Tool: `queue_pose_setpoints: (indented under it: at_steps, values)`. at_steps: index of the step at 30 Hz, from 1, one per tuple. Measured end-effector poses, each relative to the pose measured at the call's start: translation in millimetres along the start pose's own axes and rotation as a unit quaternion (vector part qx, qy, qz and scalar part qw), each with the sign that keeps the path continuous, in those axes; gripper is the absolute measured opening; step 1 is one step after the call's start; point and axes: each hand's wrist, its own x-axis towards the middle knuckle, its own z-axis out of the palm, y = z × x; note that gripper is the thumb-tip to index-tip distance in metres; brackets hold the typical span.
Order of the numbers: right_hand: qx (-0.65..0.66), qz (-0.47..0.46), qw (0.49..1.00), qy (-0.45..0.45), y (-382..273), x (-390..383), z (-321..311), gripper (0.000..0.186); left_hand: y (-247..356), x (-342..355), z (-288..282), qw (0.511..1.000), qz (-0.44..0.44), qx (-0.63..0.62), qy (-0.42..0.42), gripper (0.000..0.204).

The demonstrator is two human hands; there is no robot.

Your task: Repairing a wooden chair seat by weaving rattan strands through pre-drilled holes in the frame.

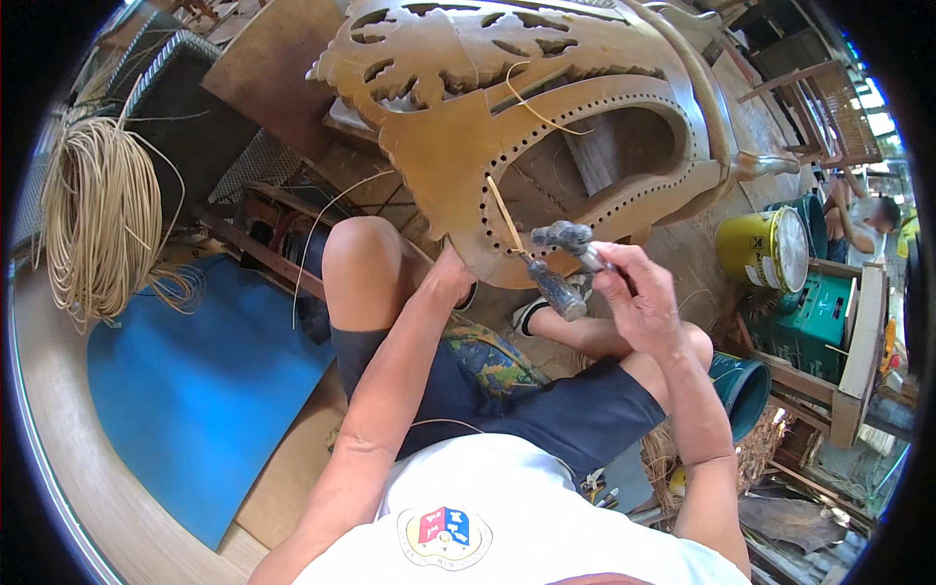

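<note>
A carved brown wooden furniture frame [429, 146] lies in front of me, with a row of small holes around its oval opening. My right hand [639, 292] is closed around a hammer [565, 235], its metal head above the frame's near end. Just below the head is a dark-handled tool [556, 288], like an awl or screwdriver, its thin tip at the holed edge. A short tan rattan strip [502, 214] runs from that tip across the opening's corner. My left hand [450, 277] reaches under the frame's near left edge, its fingers hidden behind the wood.
A big coil of rattan [97, 214] hangs at the left above a blue sheet [205, 400]. At right stand a yellow bucket [760, 251], a green crate [809, 327] and a teal bucket [739, 395]. Another person [866, 229] is at the far right.
</note>
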Motion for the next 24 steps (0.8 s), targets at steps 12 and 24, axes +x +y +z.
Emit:
queue_pose_setpoints:
  at_steps: [12,24]
  values:
    - [-0.031,-0.052,0.998,-0.015,11,33,-15,0.026,8,-6,5,0.988,0.059,0.14,-0.031,0.03]
    - [-0.19,-0.113,0.975,-0.025,5,20,-2,0.032,8,-4,8,0.984,0.09,0.153,-0.027,0.031]
